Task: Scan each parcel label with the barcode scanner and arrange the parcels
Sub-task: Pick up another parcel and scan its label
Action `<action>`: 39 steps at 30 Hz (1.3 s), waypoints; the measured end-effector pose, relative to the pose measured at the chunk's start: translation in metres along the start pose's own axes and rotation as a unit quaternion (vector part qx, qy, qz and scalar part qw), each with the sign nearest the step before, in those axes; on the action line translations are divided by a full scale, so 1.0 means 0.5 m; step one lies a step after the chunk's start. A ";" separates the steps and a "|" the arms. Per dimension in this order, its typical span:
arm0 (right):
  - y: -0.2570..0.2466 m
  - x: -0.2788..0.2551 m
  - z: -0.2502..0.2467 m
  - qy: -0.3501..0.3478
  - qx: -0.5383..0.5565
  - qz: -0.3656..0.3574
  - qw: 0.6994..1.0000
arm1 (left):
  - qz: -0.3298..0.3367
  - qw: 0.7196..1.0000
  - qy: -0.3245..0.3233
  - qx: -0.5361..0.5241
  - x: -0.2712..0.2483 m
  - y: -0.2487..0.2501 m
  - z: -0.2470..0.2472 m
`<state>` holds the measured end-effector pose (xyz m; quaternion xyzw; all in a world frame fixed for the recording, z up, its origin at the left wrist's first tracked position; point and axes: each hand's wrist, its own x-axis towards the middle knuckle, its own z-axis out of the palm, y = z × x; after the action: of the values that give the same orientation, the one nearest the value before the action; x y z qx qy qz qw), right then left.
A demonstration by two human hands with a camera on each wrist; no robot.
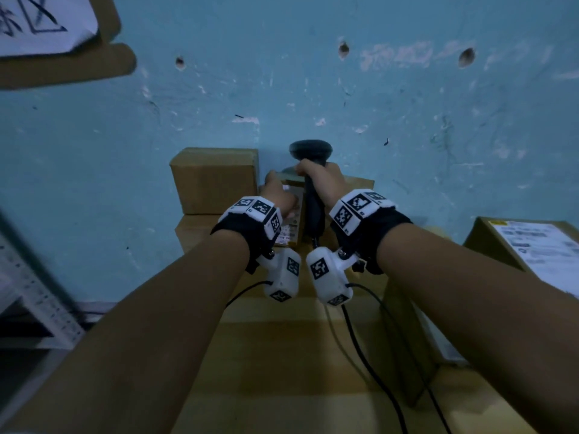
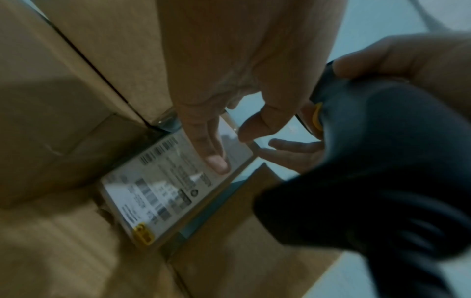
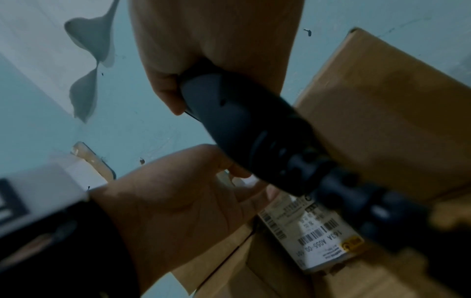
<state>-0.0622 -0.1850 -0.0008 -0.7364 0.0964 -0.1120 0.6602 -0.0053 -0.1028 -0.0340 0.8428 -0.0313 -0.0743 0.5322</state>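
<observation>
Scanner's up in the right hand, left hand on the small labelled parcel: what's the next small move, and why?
Probably tip the scanner head down toward the label and pull the trigger. The right hand grips the handle upright, its head above the small parcel. The left hand steadies that parcel, fingers on the label's far end, barcodes uncovered.

I am working in what is looking like a parcel storeroom: brown cardboard boxes [image 1: 213,180] with white printed shipping labels [image 2: 163,187] are stacking up against a scuffed, pitted light-blue painted wall [image 1: 313,98], and a grey metal shelving upright [image 1: 34,296] is standing at my left.
</observation>
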 end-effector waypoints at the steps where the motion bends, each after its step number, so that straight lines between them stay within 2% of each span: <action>1: -0.001 -0.002 0.001 0.004 0.009 -0.006 1.000 | 0.001 1.000 -0.005 -0.002 -0.006 0.001 0.000; 6: -0.013 -0.019 -0.007 0.016 0.026 -0.022 0.999 | 0.001 0.999 -0.023 -0.025 -0.036 0.004 -0.010; 15: -0.048 -0.078 -0.013 0.022 0.067 -0.047 0.996 | 0.016 0.995 -0.001 -0.096 -0.127 0.052 -0.044; 19: -0.061 -0.134 -0.028 0.006 0.086 -0.035 0.996 | 0.008 0.980 -0.016 -0.199 -0.188 0.067 -0.057; 21: -0.063 -0.169 -0.034 0.007 0.086 -0.024 0.996 | 0.007 0.977 -0.031 -0.213 -0.231 0.065 -0.060; 24: -0.056 -0.226 -0.033 0.015 0.073 -0.003 0.997 | 0.001 0.978 -0.023 -0.206 -0.276 0.050 -0.061; 28: -0.036 -0.300 -0.042 0.021 0.089 0.007 0.996 | -0.006 0.990 0.001 -0.140 -0.328 0.027 -0.059; 31: -0.023 -0.351 -0.056 0.017 0.083 0.009 0.996 | -0.005 0.999 0.015 -0.034 -0.365 0.019 -0.057; 35: -0.017 -0.397 -0.072 0.019 0.073 0.017 0.997 | 0.004 0.996 0.014 0.086 -0.407 0.014 -0.057; 39: -0.014 -0.429 -0.078 0.011 0.071 0.009 0.997 | -0.001 0.996 -0.014 0.085 -0.434 0.000 -0.048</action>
<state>-0.2790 -0.1591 0.0023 -0.6853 0.1023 -0.1209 0.7108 -0.2157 -0.0527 -0.0041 0.8839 -0.0443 -0.0831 0.4581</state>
